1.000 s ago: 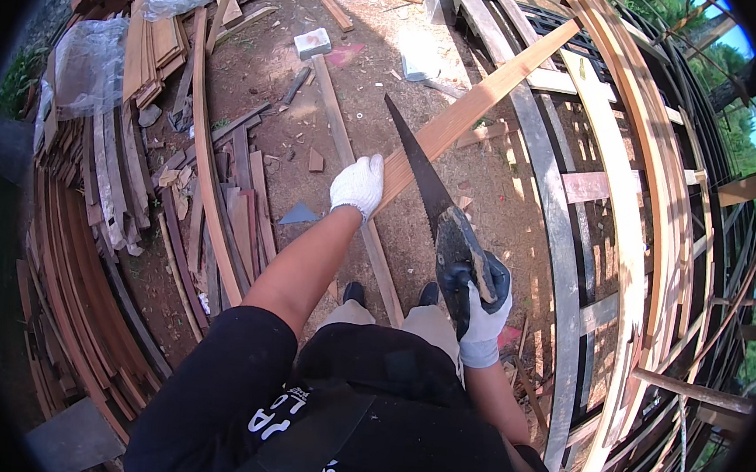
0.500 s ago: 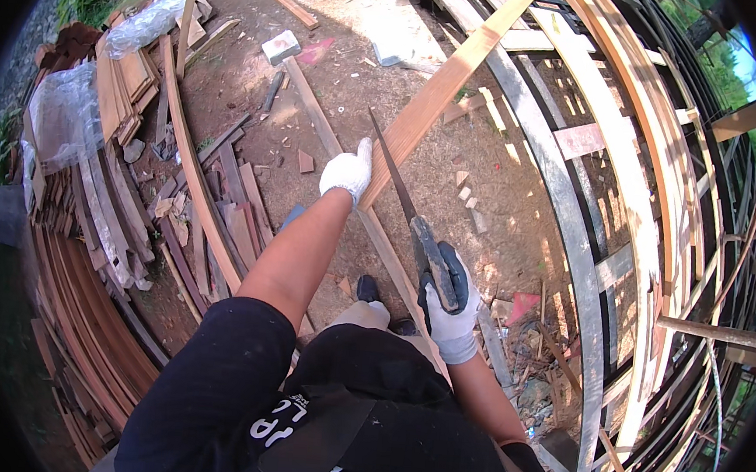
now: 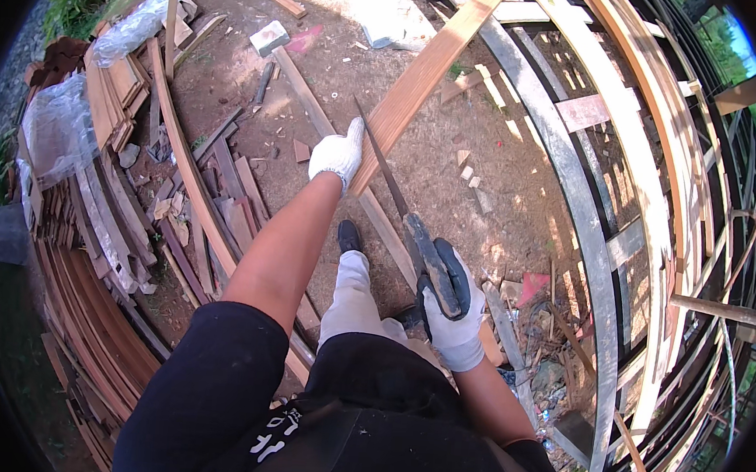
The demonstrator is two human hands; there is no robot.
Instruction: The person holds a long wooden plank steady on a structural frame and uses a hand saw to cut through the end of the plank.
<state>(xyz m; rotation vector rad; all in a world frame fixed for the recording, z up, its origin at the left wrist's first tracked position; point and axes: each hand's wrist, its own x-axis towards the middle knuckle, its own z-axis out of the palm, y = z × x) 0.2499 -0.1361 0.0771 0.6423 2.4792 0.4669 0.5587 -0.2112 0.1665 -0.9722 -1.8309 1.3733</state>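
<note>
In a white glove, my left hand (image 3: 338,154) grips the near end of a long reddish-brown plank (image 3: 433,73), at its left edge. The plank slants away to the far right. My right hand (image 3: 460,316), in a white glove with dark palm and fingers, is wrapped round the dark handle of a handsaw (image 3: 391,177). The narrow blade points forward and lies along the plank's near end, beside my left hand; I cannot tell whether its teeth touch the wood. Under the plank's end runs a long narrow beam (image 3: 309,100) on the dirt.
Stacked boards (image 3: 97,304) and clear plastic sheeting (image 3: 62,117) fill the left side. A pale block (image 3: 269,38) sits at the beam's far end. On the right stands a frame of long timbers (image 3: 567,162). Offcuts (image 3: 470,177) litter the ground; my left shoe (image 3: 349,237) is near the beam.
My left leg has come forward, so the shoe is now farther from my body. Both hands, the saw and the plank sit slightly farther left in the view, with both grips kept.
</note>
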